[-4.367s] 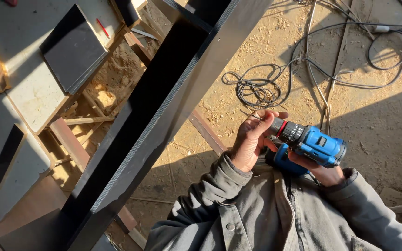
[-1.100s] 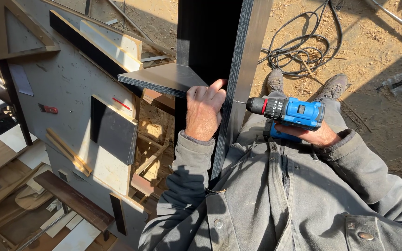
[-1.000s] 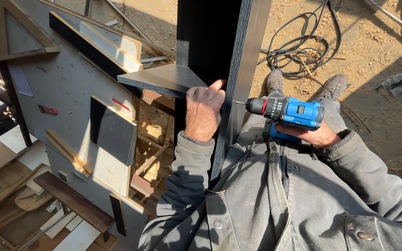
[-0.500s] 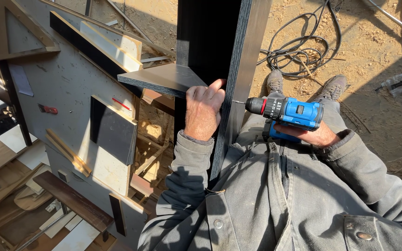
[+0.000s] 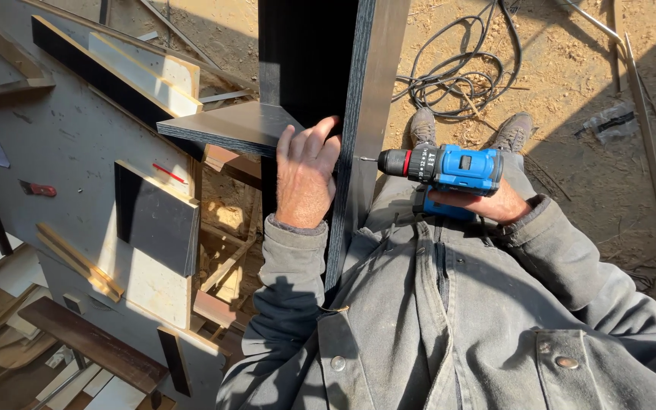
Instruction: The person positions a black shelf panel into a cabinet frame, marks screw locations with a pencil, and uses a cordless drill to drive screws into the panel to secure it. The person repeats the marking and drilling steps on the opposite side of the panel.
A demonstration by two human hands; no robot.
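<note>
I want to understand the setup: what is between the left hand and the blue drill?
In the head view, the upright dark panel stands between the left hand and the blue drill; the drill's tip meets its face.

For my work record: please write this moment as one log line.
left hand: grips dark panel edge | right hand: holds blue drill | bit: at panel face | shelf board: beside left hand

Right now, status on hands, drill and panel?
Left hand grips the panel edge. Right hand holds the drill, bit on the panel face. Shelf beside the left hand.
</note>
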